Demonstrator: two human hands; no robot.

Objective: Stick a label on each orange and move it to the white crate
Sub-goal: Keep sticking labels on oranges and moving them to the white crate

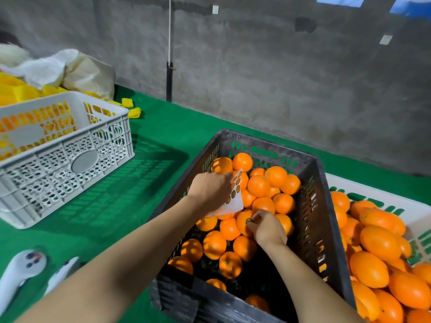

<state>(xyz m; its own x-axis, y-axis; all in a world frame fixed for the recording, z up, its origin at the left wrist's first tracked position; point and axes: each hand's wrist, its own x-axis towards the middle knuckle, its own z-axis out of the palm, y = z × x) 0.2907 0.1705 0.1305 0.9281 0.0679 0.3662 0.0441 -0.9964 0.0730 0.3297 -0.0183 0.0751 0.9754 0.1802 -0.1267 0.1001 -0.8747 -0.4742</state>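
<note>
A black crate [312,220] in the middle holds several oranges. Over it my left hand [210,188] grips a white label sheet [234,199] with round stickers on it. My right hand [265,227] pinches a small dark round label [248,221] against the top of one orange [242,223] lying in the black crate. A white crate [70,159] stands at the left on the green table; orange shapes show through its slotted far wall, but its inside is hidden.
A second white crate [417,220] full of oranges sits to the right of the black one. Yellow foam nets [134,111] and white bags [70,71] lie behind the left crate. Two white handheld devices [21,269] rest at the near left. A concrete wall runs behind.
</note>
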